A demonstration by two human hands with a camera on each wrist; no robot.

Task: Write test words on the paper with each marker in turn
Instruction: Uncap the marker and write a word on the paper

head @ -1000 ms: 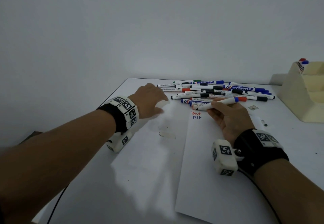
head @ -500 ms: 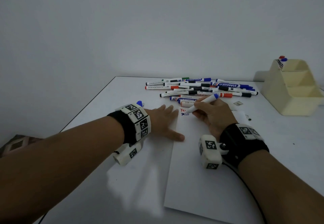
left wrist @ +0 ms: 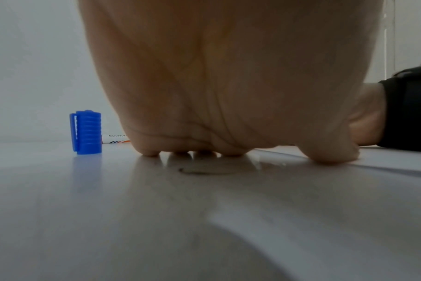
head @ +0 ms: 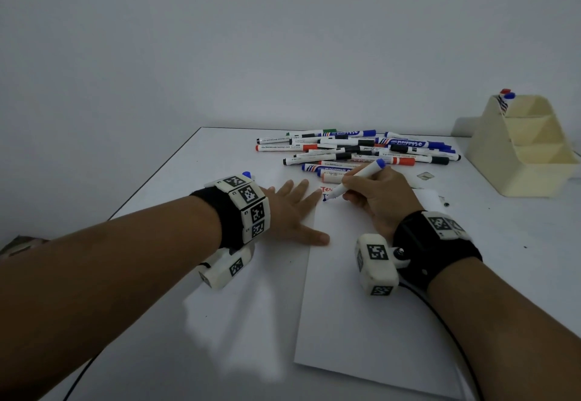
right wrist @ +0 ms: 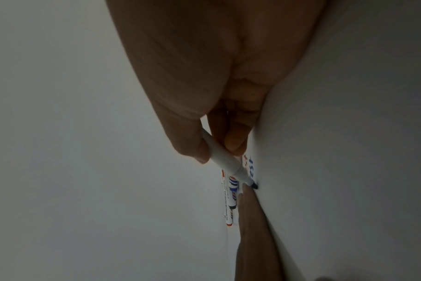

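Observation:
My right hand [head: 375, 194] grips a white marker with a blue end [head: 358, 180], its tip touching the white paper [head: 361, 306] near the top left corner, below a red word and a blue word [right wrist: 251, 167]. In the right wrist view the marker [right wrist: 225, 161] is pinched between thumb and fingers. My left hand [head: 290, 212] lies flat with spread fingers on the paper's left edge. A blue cap [left wrist: 86, 132] stands upright on the table left of that hand, also seen as the cap [head: 247, 175] in the head view.
Several markers [head: 355, 150] lie in a pile at the back of the white table [head: 157, 322]. A cream stepped holder [head: 522, 149] stands at the far right with two markers [head: 505, 96] in its top tier. The table's left edge runs diagonally.
My left hand came back from the far left, left the blue cap standing, and now lies flat on the paper's edge. The right hand tilted the marker down until its tip met the paper.

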